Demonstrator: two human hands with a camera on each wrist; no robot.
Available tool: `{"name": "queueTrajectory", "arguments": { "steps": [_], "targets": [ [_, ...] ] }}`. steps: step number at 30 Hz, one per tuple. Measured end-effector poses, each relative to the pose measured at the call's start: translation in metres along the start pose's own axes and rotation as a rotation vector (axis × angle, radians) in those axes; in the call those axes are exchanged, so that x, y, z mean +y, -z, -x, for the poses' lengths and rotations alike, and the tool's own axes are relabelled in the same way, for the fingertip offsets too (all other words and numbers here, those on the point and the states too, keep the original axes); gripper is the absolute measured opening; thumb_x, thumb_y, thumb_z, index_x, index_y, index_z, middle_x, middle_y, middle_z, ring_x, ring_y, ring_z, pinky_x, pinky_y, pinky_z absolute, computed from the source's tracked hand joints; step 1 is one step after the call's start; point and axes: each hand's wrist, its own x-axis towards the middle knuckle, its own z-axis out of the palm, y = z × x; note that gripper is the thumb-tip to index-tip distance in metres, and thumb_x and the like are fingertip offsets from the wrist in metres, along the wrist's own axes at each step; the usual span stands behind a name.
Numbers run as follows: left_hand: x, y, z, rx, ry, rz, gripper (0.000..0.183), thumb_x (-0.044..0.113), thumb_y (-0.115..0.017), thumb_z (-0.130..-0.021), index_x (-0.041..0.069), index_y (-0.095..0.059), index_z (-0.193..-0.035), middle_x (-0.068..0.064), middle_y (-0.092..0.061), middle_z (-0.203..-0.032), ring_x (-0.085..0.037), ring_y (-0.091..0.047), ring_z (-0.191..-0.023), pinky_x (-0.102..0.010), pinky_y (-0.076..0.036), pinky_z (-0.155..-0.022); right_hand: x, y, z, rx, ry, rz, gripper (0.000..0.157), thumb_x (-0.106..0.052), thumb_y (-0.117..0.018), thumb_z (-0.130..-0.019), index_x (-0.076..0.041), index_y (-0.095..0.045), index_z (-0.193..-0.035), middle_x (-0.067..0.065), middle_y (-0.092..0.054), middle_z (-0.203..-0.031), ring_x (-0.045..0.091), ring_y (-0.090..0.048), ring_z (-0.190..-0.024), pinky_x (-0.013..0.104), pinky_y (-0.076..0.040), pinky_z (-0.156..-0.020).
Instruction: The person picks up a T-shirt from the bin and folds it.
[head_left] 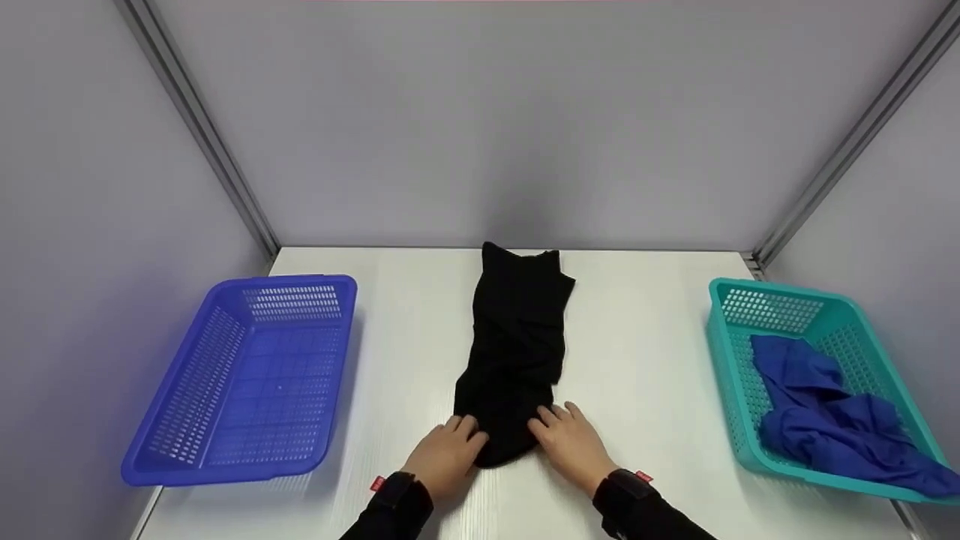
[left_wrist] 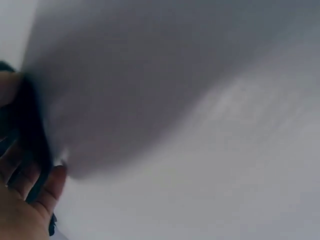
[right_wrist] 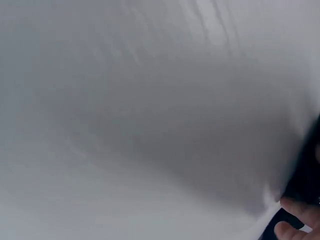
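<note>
A black garment point(head_left: 517, 330) lies in a long, narrow strip down the middle of the white table, its near end rounded. At that end's left corner my left hand point(head_left: 448, 452) pinches the cloth. My right hand point(head_left: 571, 444) holds the right side of the same end. In the left wrist view, the dark cloth point(left_wrist: 32, 120) passes between the thumb and fingers of the left hand point(left_wrist: 25, 200). Only some fingertips of the right hand point(right_wrist: 300, 222) show in the right wrist view, against the black cloth point(right_wrist: 302, 180); the rest is cut off.
On the left stands a blue plastic basket point(head_left: 341, 375) with nothing in it. A teal basket point(head_left: 731, 390) on the right holds a crumpled blue cloth point(head_left: 825, 412), which hangs over its near right rim. Grey-white panels point(head_left: 510, 120) enclose the table's back and sides.
</note>
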Motion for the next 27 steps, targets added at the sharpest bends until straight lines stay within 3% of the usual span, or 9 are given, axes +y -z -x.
{"name": "queueTrajectory", "arguments": {
  "steps": [3,6,9,12,15,17,20,23,27],
  "targets": [
    [0.001,-0.002,-0.003,0.06,-0.048,-0.07,0.019,0.015,-0.079,-0.091,0.014,-0.068,-0.106,-0.002,-0.061,-0.107,-0.02,-0.058,-0.094,-0.03,-0.055,-0.077,-0.001,0.002,-0.001,0.078,0.01,0.022,0.017,-0.009,-0.077,-0.085,-0.008,-0.067,-0.098,0.01,-0.077,-0.099,0.029,-0.074,-0.092,0.044,-0.057,-0.093],
    [0.003,0.0,-0.006,0.103,-0.059,-0.079,0.016,0.008,-0.077,-0.09,0.012,-0.066,-0.101,0.0,-0.062,-0.101,-0.017,-0.057,-0.087,-0.026,-0.054,-0.069,-0.002,0.007,-0.001,0.059,-0.006,-0.029,0.024,-0.014,-0.078,-0.084,-0.007,-0.064,-0.102,0.009,-0.077,-0.096,0.029,-0.075,-0.095,0.044,-0.055,-0.097],
    [0.006,0.006,-0.009,0.179,-0.025,-0.029,0.017,0.007,-0.078,-0.09,0.012,-0.063,-0.099,0.001,-0.063,-0.096,-0.015,-0.058,-0.082,-0.024,-0.054,-0.063,-0.004,0.011,0.001,-0.02,-0.025,-0.158,0.04,-0.026,-0.076,-0.088,-0.007,-0.064,-0.121,0.012,-0.076,-0.119,0.035,-0.07,-0.119,0.054,-0.049,-0.108],
    [0.01,0.012,-0.015,0.269,0.013,0.036,0.018,0.01,-0.08,-0.09,0.012,-0.063,-0.098,0.001,-0.063,-0.092,-0.013,-0.06,-0.078,-0.024,-0.053,-0.061,-0.009,0.016,0.003,-0.148,-0.049,-0.325,0.063,-0.044,-0.071,-0.096,-0.011,-0.056,-0.148,0.013,-0.061,-0.15,0.043,-0.053,-0.142,0.067,-0.039,-0.115],
    [0.012,0.021,-0.02,0.341,0.015,0.1,0.02,0.008,-0.081,-0.087,0.012,-0.064,-0.096,0.002,-0.061,-0.089,-0.013,-0.059,-0.074,-0.025,-0.051,-0.061,-0.015,0.018,0.004,-0.233,-0.068,-0.417,0.082,-0.058,-0.072,-0.093,-0.014,-0.048,-0.158,0.014,-0.048,-0.162,0.047,-0.044,-0.148,0.073,-0.035,-0.115],
    [0.013,0.026,-0.022,0.365,-0.007,0.133,0.018,0.007,-0.08,-0.085,0.012,-0.065,-0.093,0.002,-0.06,-0.088,-0.012,-0.058,-0.074,-0.025,-0.051,-0.062,-0.018,0.017,0.005,-0.239,-0.071,-0.402,0.082,-0.056,-0.075,-0.091,-0.013,-0.049,-0.156,0.014,-0.049,-0.162,0.047,-0.047,-0.146,0.071,-0.038,-0.113],
    [0.012,0.034,-0.022,0.332,-0.068,0.173,0.014,0.008,-0.076,-0.083,0.013,-0.069,-0.094,0.002,-0.063,-0.093,-0.012,-0.06,-0.08,-0.026,-0.054,-0.069,-0.021,0.014,0.006,-0.209,-0.065,-0.326,0.067,-0.04,-0.078,-0.091,-0.01,-0.058,-0.147,0.014,-0.056,-0.155,0.043,-0.055,-0.14,0.067,-0.045,-0.109],
    [0.007,0.037,-0.017,0.226,-0.156,0.184,0.025,0.008,-0.075,-0.08,0.013,-0.073,-0.104,0.002,-0.066,-0.105,-0.014,-0.064,-0.098,-0.026,-0.058,-0.083,-0.019,0.012,0.009,-0.197,-0.047,-0.288,0.052,-0.03,-0.074,-0.094,-0.009,-0.063,-0.14,0.013,-0.059,-0.152,0.04,-0.056,-0.139,0.064,-0.047,-0.109],
    [-0.004,0.03,-0.006,0.154,-0.29,0.074,0.036,0.008,-0.082,-0.083,0.016,-0.072,-0.117,-0.001,-0.064,-0.117,-0.018,-0.062,-0.112,-0.026,-0.057,-0.091,-0.009,0.011,0.017,-0.268,-0.002,-0.342,0.059,-0.042,-0.07,-0.099,-0.01,-0.059,-0.147,0.013,-0.05,-0.161,0.04,-0.046,-0.149,0.065,-0.041,-0.115]
  ]
}}
